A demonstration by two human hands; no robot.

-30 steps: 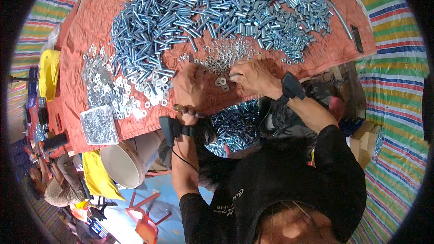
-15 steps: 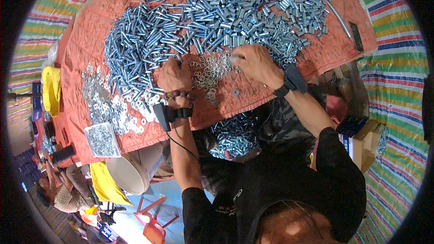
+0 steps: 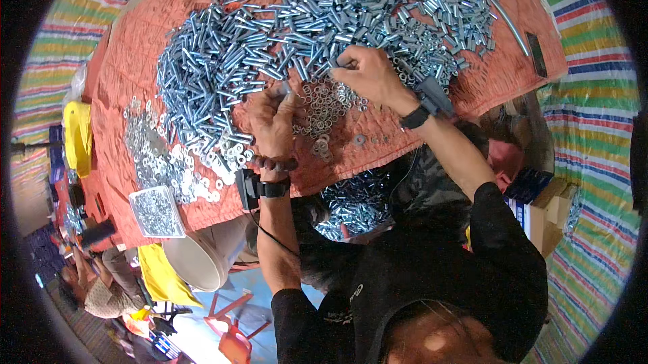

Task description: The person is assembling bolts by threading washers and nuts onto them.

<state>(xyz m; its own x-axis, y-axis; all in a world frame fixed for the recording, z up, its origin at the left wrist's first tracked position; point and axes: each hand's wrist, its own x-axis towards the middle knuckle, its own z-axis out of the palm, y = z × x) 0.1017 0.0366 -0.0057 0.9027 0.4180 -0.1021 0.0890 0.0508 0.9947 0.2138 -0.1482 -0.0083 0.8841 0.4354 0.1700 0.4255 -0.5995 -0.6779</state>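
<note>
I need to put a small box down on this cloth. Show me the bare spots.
Bare orange cloth lies right of the bolt heap, before the dark bar. Another patch runs along the cloth's left edge, between the yellow thing and the washers. The middle is crowded: both hands, left and right, work among bolts and loose rings.

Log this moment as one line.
left hand: at bolt pile edge | right hand: pinching bolt | washers between hands

Orange cloth-covered table (image 3: 135, 60) amid striped tarpaulin (image 3: 594, 67), red plastic stool (image 3: 233, 337) on pale floor below.
</note>
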